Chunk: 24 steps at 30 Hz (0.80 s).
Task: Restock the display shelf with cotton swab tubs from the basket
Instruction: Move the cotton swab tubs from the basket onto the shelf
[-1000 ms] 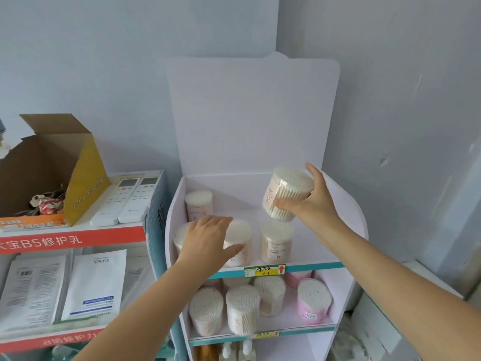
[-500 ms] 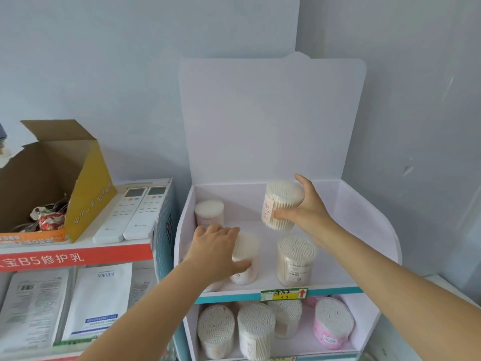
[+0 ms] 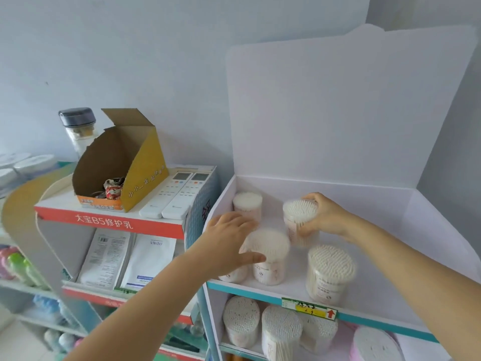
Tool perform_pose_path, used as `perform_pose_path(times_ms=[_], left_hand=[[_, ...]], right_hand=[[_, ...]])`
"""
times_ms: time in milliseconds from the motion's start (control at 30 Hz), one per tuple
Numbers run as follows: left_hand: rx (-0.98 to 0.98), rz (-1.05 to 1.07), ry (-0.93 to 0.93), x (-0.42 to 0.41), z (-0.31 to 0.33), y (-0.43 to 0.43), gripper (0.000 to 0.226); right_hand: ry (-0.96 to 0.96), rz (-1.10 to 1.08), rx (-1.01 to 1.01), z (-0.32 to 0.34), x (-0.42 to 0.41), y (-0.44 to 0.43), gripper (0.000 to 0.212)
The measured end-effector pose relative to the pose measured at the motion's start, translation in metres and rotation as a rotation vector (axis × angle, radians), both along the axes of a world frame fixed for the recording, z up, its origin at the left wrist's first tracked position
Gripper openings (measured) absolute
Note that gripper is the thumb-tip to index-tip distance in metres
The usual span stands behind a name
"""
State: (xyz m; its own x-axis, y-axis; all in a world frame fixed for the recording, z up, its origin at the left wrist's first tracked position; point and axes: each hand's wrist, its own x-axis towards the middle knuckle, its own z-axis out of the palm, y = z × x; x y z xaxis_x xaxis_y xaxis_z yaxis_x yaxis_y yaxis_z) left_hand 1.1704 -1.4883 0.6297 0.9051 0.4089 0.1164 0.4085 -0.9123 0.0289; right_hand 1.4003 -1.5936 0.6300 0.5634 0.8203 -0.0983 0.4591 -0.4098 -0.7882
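- A cotton swab tub (image 3: 299, 217) stands in the middle of the frame, on the top level of the white display shelf (image 3: 390, 256), towards the back.
- The right hand (image 3: 325, 217) is wrapped round that tub from its right side, fingers curled over the rim.
- The left hand (image 3: 229, 243) is spread half open, thumb touching the side of a front tub (image 3: 269, 256); whether it grips is unclear.
- Another tub (image 3: 247, 204) stands in the back left corner, one more (image 3: 329, 274) at the front edge, right of centre.
- More tubs (image 3: 242, 319) fill the level below.
- Left of the shelf, two remote controls (image 3: 177, 196) lie beside an open cardboard box (image 3: 125, 162).
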Motion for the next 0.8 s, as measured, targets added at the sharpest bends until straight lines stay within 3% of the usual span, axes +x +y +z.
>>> perform_pose_path(times_ms=[133, 233, 433, 567, 800], left_hand=[[-0.005, 0.041, -0.06, -0.011, 0.0, -0.005, 0.068], [-0.002, 0.054, -0.131, -0.02, 0.001, -0.008, 0.062], [-0.026, 0.1, -0.33, -0.054, -0.008, -0.009, 0.049], [-0.038, 0.163, -0.346, -0.099, -0.018, -0.003, 0.056], [-0.144, 0.381, -0.264, -0.224, -0.056, 0.029, 0.074]], right_hand=[[-0.058, 0.059, -0.154, -0.003, -0.003, 0.003, 0.089], [-0.079, 0.104, -0.158, 0.015, -0.009, 0.003, 0.098], [-0.187, 0.254, 0.178, 0.057, -0.067, 0.009, 0.077], [-0.144, 0.418, 0.287, 0.058, -0.139, 0.02, 0.063], [-0.059, 0.62, 0.108, 0.012, -0.245, 0.051, 0.051]])
